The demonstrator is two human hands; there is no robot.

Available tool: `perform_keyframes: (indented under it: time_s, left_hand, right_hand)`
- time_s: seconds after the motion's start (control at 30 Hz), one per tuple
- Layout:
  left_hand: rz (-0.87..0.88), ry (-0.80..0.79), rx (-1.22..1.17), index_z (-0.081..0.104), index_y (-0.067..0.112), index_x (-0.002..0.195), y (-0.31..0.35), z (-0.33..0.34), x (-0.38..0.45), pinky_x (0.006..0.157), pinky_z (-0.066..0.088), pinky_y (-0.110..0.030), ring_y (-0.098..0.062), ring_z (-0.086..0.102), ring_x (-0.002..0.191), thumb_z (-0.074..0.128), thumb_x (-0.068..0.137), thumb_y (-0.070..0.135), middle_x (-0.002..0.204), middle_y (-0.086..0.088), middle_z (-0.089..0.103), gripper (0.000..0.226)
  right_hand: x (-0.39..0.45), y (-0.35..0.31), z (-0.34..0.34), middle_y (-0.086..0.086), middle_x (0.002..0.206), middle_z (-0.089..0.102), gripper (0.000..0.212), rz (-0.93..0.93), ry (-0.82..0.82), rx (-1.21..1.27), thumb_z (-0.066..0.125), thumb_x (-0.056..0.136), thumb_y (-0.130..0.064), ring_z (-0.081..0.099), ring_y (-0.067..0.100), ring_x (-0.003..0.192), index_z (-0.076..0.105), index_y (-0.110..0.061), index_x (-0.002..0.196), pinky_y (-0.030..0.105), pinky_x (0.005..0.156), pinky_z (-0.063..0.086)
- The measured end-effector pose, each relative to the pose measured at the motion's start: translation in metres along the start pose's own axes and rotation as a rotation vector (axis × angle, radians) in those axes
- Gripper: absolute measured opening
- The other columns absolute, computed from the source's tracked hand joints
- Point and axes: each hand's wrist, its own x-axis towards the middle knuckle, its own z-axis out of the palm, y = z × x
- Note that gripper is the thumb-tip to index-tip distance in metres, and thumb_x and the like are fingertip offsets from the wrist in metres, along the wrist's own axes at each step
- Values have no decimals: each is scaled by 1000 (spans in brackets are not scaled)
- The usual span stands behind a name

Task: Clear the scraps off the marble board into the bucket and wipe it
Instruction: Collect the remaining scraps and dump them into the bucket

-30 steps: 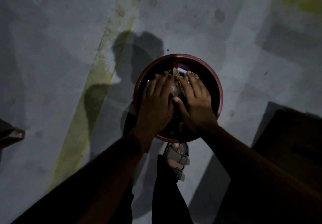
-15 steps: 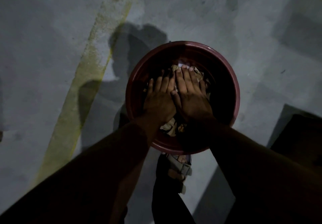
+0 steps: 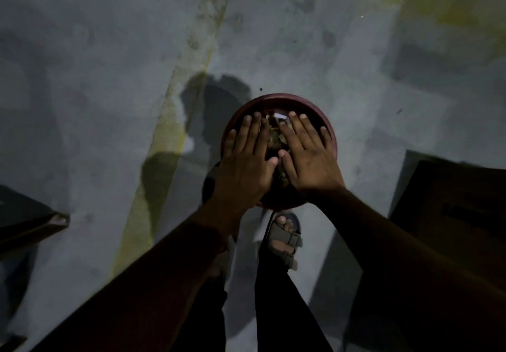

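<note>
sandal (image 3: 283,238): strapped, on foot just short of bucket | left hand (image 3: 243,162), right hand (image 3: 308,160): flat, fingers straight, holding nothing, palms down over scraps | scraps (image 3: 275,139): in bucket, pale, light, crumpled, likely soft; scoop by handfuls | bucket (image 3: 276,98): round, reddish, smooth rim, probably light plastic; lift by rim | floor (image 3: 109,77): grey, stained, yellow stripe | marble board: not visible
</note>
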Motion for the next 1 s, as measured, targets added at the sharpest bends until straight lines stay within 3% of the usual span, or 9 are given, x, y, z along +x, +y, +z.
perform_keyframes:
  time_s: [0.1, 0.27, 0.43, 0.57, 0.77, 0.93, 1.0]
  left_hand:
    - [81, 11, 37, 17, 10, 160, 14, -63, -24, 124, 17, -49, -27, 9, 156, 27, 98, 48, 168, -12, 13, 74]
    - [247, -14, 96, 18, 11, 160, 49, -189, -76, 123, 19, -51, -28, 14, 155, 29, 100, 48, 167, -12, 16, 71]
    - [455, -40, 137, 11, 12, 160, 96, -308, -146, 122, 18, -53, -26, 9, 156, 24, 104, 48, 168, -10, 12, 69]
    - [608, 14, 161, 21, 11, 159, 136, -378, -209, 122, 20, -50, -25, 13, 155, 31, 103, 47, 167, -9, 20, 67]
    - [849, 43, 210, 22, 14, 160, 213, -427, -280, 121, 26, -49, -22, 17, 155, 28, 104, 50, 167, -7, 19, 67]
    - [1047, -100, 209, 4, 22, 162, 315, -423, -332, 126, 6, -45, -19, -8, 156, 21, 101, 54, 169, -1, -4, 71]
    - [1128, -118, 235, 7, 23, 162, 362, -409, -355, 126, 7, -46, -21, -4, 156, 22, 100, 56, 169, -2, -1, 72]
  right_hand:
    - [-36, -33, -52, 6, 169, 14, 62, -21, 76, -41, 27, 103, -42, 8, 22, 157, 24, -17, 160, 54, 125, 10]
    - [-117, -95, -160, 3, 171, 5, 63, 75, 96, -17, 21, 104, -44, 0, 20, 157, 15, -21, 162, 52, 125, 4]
    - [-223, -158, -256, 2, 171, 5, 63, 172, 134, -38, 22, 105, -45, -2, 20, 157, 14, -20, 162, 57, 124, 10]
    - [-323, -202, -308, -1, 171, 5, 62, 294, 245, -36, 25, 105, -46, 2, 20, 157, 16, -23, 162, 55, 124, 11]
    - [-455, -237, -341, -2, 171, 2, 63, 586, 404, -48, 19, 104, -54, -2, 20, 157, 16, -29, 161, 54, 124, 12]
    - [-566, -229, -344, -2, 170, 7, 63, 805, 584, 33, 24, 102, -54, 3, 18, 157, 21, -30, 160, 51, 124, 10]
    - [-614, -217, -335, -3, 170, 7, 63, 893, 643, 72, 22, 102, -56, 3, 17, 157, 20, -31, 160, 49, 124, 9]
